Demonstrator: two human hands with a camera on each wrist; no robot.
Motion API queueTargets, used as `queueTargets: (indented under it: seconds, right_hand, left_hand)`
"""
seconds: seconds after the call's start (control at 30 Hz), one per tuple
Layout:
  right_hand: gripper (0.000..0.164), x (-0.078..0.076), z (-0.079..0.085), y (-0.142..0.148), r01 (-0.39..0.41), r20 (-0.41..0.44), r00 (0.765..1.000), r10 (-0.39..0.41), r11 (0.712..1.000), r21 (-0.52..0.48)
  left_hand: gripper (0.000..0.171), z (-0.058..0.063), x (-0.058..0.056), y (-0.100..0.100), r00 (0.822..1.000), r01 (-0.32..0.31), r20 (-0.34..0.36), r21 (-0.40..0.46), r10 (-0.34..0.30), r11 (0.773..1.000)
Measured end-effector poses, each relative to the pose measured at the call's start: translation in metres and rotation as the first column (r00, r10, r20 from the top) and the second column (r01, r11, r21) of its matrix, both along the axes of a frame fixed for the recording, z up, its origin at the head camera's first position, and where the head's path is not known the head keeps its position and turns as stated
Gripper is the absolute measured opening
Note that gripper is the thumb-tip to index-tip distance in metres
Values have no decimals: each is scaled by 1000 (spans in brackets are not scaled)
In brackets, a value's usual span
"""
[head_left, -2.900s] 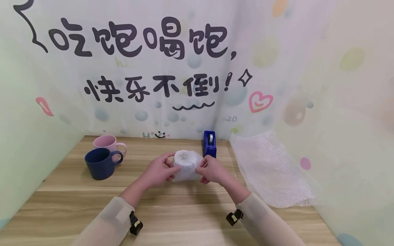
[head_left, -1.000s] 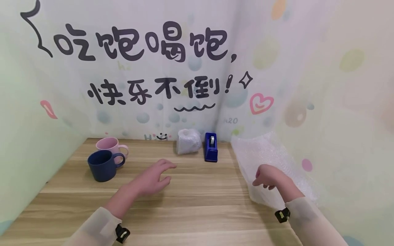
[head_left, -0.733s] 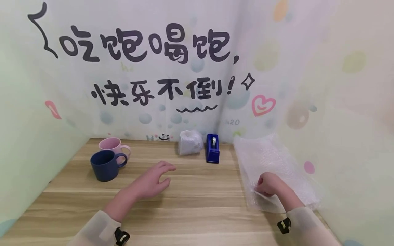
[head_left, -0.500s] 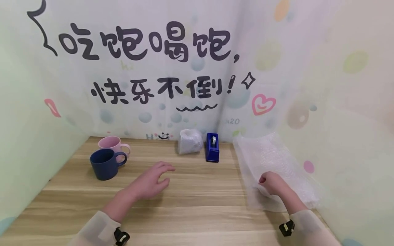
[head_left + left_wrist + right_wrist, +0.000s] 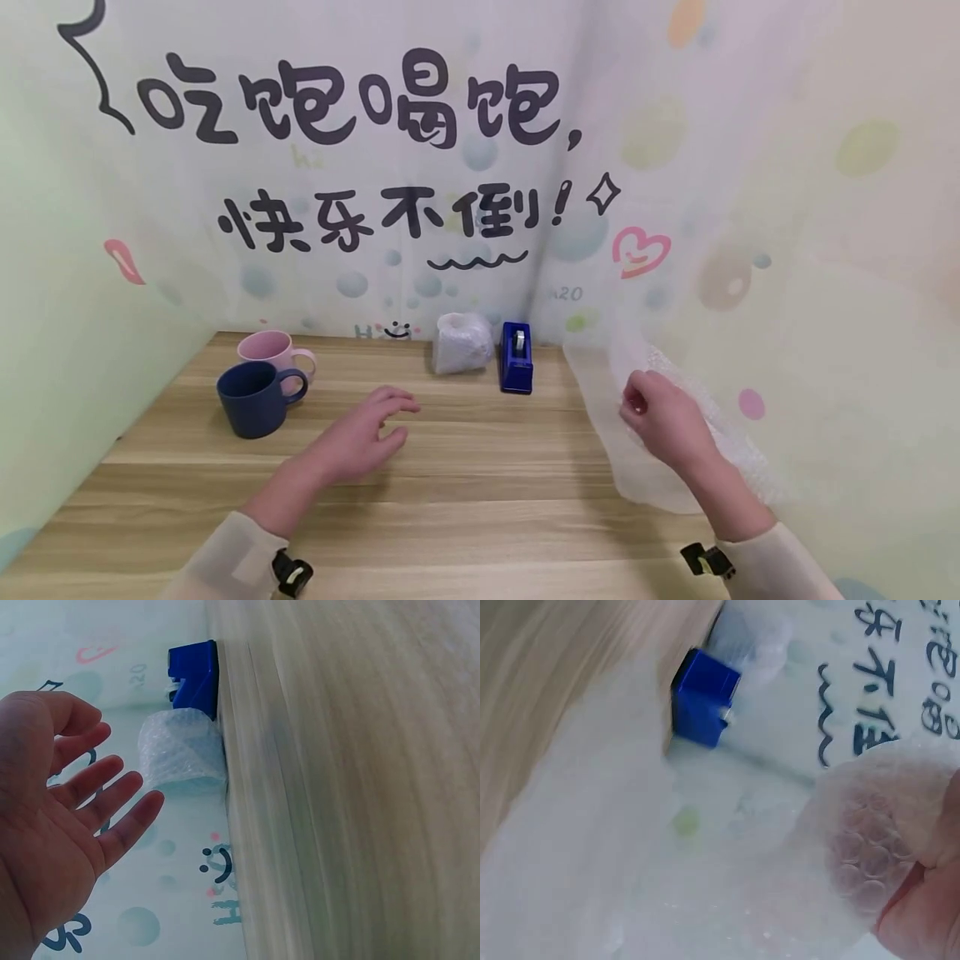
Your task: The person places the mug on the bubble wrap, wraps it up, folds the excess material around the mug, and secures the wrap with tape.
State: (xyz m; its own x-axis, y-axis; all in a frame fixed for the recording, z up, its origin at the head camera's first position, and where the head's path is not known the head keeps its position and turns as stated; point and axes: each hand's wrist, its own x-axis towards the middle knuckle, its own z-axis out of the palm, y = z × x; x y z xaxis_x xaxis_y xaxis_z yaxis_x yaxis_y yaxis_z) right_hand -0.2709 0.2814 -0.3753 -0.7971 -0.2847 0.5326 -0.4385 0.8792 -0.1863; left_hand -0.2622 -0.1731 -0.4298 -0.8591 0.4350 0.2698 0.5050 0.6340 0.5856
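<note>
My right hand [image 5: 667,417] pinches a sheet of bubble wrap [image 5: 870,855] between thumb and fingers, lifting part of it off the right side of the table. In the right wrist view the wrap hangs down from the thumb, its bubbles plain near the grip. Other bubble wrap [image 5: 738,446] shows behind the hand. My left hand [image 5: 363,437] is held over the middle of the table with loosely bent fingers and nothing in it. The left wrist view shows its palm, apart from the bubble-wrapped bundle [image 5: 184,750] farther off.
A blue tape dispenser [image 5: 517,358] stands at the back, right of the wrapped bundle. At the left, a dark blue mug [image 5: 251,404] stands in front of a pink mug [image 5: 266,346]. A printed cloth [image 5: 405,283] hangs behind the wooden table [image 5: 480,517].
Both hands have left the wrapped bundle, which now stands at the back beside the tape dispenser. My right hand has moved right, taken hold of the bubble wrap and raised a sheet.
</note>
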Motion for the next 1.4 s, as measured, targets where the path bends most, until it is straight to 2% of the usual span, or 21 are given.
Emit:
queueTargets:
  seconds: [0.07,0.13,0.23,0.3,0.4,0.47,0.57,0.63,0.67,0.73,0.77,0.87,0.93,0.97,1.03,1.07,1.13,1.23,1.3,1.33,1.4]
  right_hand:
    - [26,3,0,-12,-79,-109,991,80,997,21]
    - [26,7,-1,-24,-164,-204,963,176,984,74]
    - [26,10,-2,-41,-282,-310,893,327,942,180]
    - [25,12,-4,-51,-345,-338,845,414,905,248]
    - [24,14,-7,-65,-422,-338,778,529,839,342]
    - [22,16,-12,-73,-460,-314,740,596,787,411]
    - [19,20,-23,-84,-498,-269,681,681,700,511]
    - [17,24,-31,-91,-516,-228,653,722,644,564]
    - [16,26,-35,-94,-526,-209,639,740,619,583]
    - [18,30,-43,-100,-549,-163,623,765,577,605]
    - [19,32,-46,-102,-559,-144,618,773,560,612]
    - [21,35,-54,-106,-578,-116,595,795,524,625]
    - [23,35,-59,-106,-595,-108,578,809,508,623]
    - [24,34,-60,-106,-603,-105,571,814,503,620]
    - [25,34,-64,-105,-623,-96,561,822,496,605]
    - [25,33,-66,-105,-634,-92,560,824,497,592]
    - [26,31,-69,-103,-654,-77,566,821,504,564]
    - [22,29,-72,-100,-686,5,609,793,524,505]
    - [18,26,-72,-96,-721,146,653,743,552,420]
    - [21,24,-71,-94,-730,232,673,702,581,360]
    - [31,19,-69,-90,-696,349,715,606,662,276]
  left_hand:
    - [36,2,0,0,1000,-7,4,20,7,1000]
    - [35,4,0,0,1000,-23,-11,49,24,999]
    - [35,8,-2,-1,994,-70,-78,128,81,989]
    - [34,11,-4,-2,981,-114,-129,211,143,971]
    - [33,18,-6,-5,949,-189,-179,340,261,921]
    - [34,24,-7,-8,928,-223,-186,420,324,880]
    - [36,31,-6,-14,901,-264,-180,494,394,829]
    - [38,34,-7,-18,894,-270,-178,520,411,811]
    - [37,35,-7,-20,893,-271,-177,521,413,810]
    - [36,36,-8,-23,903,-265,-175,495,393,828]
    - [35,35,-9,-25,916,-255,-165,464,366,848]
    - [34,32,-9,-30,974,-191,-75,253,216,948]
    - [37,26,-8,-34,996,-87,20,79,86,993]
    - [40,23,-6,-36,996,-28,82,3,28,1000]
    - [49,13,-5,-39,984,86,164,-116,-66,990]
    - [57,3,-8,-43,976,119,200,-155,-87,981]
    - [72,-8,-8,-45,959,164,263,-200,-108,966]
    - [93,-20,-7,-49,937,171,339,-217,-90,961]
    - [102,-15,-1,-46,925,165,373,-218,-74,962]
    - [104,-15,0,-45,921,152,385,-215,-59,965]
    - [109,-14,2,-44,920,134,391,-224,-37,965]
